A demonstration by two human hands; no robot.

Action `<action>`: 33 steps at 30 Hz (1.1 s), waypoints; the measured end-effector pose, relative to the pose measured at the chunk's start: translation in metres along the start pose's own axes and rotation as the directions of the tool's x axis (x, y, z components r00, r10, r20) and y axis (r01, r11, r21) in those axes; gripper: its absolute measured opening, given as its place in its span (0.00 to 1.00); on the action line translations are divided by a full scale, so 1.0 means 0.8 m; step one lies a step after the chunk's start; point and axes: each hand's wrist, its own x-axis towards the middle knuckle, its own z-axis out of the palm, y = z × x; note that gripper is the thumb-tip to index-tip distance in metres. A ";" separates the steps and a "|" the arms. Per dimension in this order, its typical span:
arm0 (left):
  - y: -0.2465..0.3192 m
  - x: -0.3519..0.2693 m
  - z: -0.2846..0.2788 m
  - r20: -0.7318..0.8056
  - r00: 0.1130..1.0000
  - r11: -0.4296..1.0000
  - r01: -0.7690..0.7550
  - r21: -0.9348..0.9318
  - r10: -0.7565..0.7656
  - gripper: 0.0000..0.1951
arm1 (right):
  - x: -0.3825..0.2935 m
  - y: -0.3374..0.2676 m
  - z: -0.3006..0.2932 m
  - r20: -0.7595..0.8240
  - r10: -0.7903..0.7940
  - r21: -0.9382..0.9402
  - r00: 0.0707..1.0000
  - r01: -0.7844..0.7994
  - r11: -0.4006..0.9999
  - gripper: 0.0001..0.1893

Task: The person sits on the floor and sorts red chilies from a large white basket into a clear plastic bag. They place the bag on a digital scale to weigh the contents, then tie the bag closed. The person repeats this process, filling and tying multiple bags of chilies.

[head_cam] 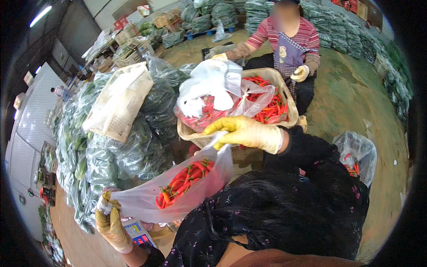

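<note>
A clear plastic bag of red chili peppers (186, 182) is stretched between my two gloved hands. My left hand (113, 222), in a stained yellow glove, grips one end of it at the lower left. Fingers of my right hand (248, 133), in a yellow and white glove, pinch the other end at the upper right. Beyond the right hand stands a cream plastic crate (292, 103) with loose red chilies (273, 106) and bagged ones. A bundle of white plastic bags (213, 80) lies on top. Below the held bag is a digital scale (136, 230) with a lit display.
A co-worker in a striped top (290, 43) sits across the crate, one gloved hand at the white bags. Bagged green vegetables (106, 160) are piled at the left under a tilted cream basket (125, 123). A lined bin (363, 157) holding some chilies stands at the right.
</note>
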 end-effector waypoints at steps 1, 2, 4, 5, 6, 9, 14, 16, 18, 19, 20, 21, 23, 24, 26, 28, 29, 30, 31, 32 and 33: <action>0.005 -0.001 0.003 -0.001 1.000 1.000 0.006 0.000 -0.006 0.19 | 0.006 -0.002 0.013 0.027 -0.042 0.113 0.999 0.038 0.993 0.18; 0.010 -0.001 0.005 -0.026 0.999 0.994 -0.022 0.105 0.025 0.18 | 0.014 -0.004 0.026 0.058 -0.083 0.229 0.995 0.068 0.971 0.19; 0.020 0.003 0.002 0.131 0.968 0.824 -0.252 0.508 0.215 0.19 | 0.025 -0.016 0.052 0.187 -0.089 0.372 0.978 0.013 0.928 0.23; 0.026 0.007 0.016 0.257 0.904 0.754 -0.426 0.500 0.341 0.23 | 0.025 -0.034 0.069 0.235 -0.112 0.064 0.966 0.099 0.993 0.25; 0.033 0.021 0.044 0.385 0.877 0.766 -0.452 0.457 0.288 0.27 | 0.022 -0.045 0.080 0.258 -0.123 -0.090 0.958 0.150 0.985 0.25; 0.037 0.036 0.096 0.456 0.828 0.683 -0.540 0.492 0.326 0.32 | 0.023 -0.070 0.103 0.490 -0.205 -0.398 0.847 0.427 0.812 0.24; -0.055 0.039 0.119 0.736 0.563 0.907 -0.384 -0.170 0.377 0.46 | 0.070 -0.069 0.133 0.622 -0.496 -0.369 0.605 0.786 0.496 0.13; -0.097 0.008 0.139 0.851 0.465 0.939 -0.333 -0.088 0.244 0.37 | 0.090 -0.071 0.135 0.666 -0.470 -0.411 0.579 0.811 0.416 0.12; -0.134 -0.013 0.154 0.736 0.626 0.964 -0.207 -0.165 0.260 0.25 | 0.108 -0.069 0.143 0.765 -0.434 -0.346 0.476 0.872 0.347 0.12; -0.132 -0.006 0.152 0.741 0.657 0.974 0.046 -0.222 0.139 0.22 | 0.122 -0.068 0.141 0.769 -0.433 -0.340 0.470 0.874 0.346 0.12; -0.129 -0.001 0.148 0.732 0.681 0.913 0.291 -0.286 0.012 0.20 | 0.143 -0.067 0.138 0.754 -0.467 -0.363 0.463 0.885 0.291 0.13; -0.120 0.009 0.145 0.775 0.622 0.890 0.409 -0.202 -0.110 0.18 | 0.169 -0.063 0.133 0.735 -0.495 -0.398 0.463 0.886 0.238 0.14; -0.107 0.027 0.143 0.750 0.649 0.829 0.486 -0.277 -0.130 0.15 | 0.238 -0.056 0.109 0.617 -0.494 -0.453 0.612 0.790 0.414 0.13; -0.104 0.031 0.135 0.738 0.659 0.808 0.511 -0.294 -0.148 0.16 | 0.280 -0.040 0.093 0.575 -0.497 -0.559 0.650 0.756 0.342 0.12; -0.109 0.039 0.132 0.750 0.646 0.789 0.532 -0.308 -0.142 0.16 | 0.362 0.000 0.040 0.452 -0.499 -0.727 0.739 0.630 0.274 0.11; -0.129 0.030 0.121 0.646 0.754 0.852 0.410 -0.325 -0.117 0.17 | 0.436 0.015 0.027 0.315 -0.386 -0.847 0.867 0.440 0.297 0.11; -0.136 0.027 0.113 0.601 0.791 0.872 0.371 -0.321 -0.115 0.17 | 0.468 0.015 0.034 0.221 -0.276 -0.914 0.936 0.297 0.276 0.11; -0.143 0.031 0.109 0.653 0.726 0.818 0.499 -0.287 -0.214 0.18 | 0.498 0.018 0.029 0.152 -0.249 -0.940 0.956 0.218 0.262 0.12; -0.148 0.036 0.105 0.695 0.649 0.747 0.618 -0.244 -0.310 0.18 | 0.528 0.022 0.025 0.088 -0.221 -0.957 0.971 0.144 0.250 0.13; -0.136 0.050 0.099 0.721 0.607 0.751 0.634 -0.186 -0.334 0.22 | 0.554 0.026 0.021 0.038 -0.241 -0.982 0.970 0.081 0.171 0.15; -0.141 0.051 0.096 0.706 0.611 0.745 0.643 -0.180 -0.357 0.22 | 0.577 0.028 0.029 0.010 -0.267 -0.994 0.964 0.038 0.101 0.16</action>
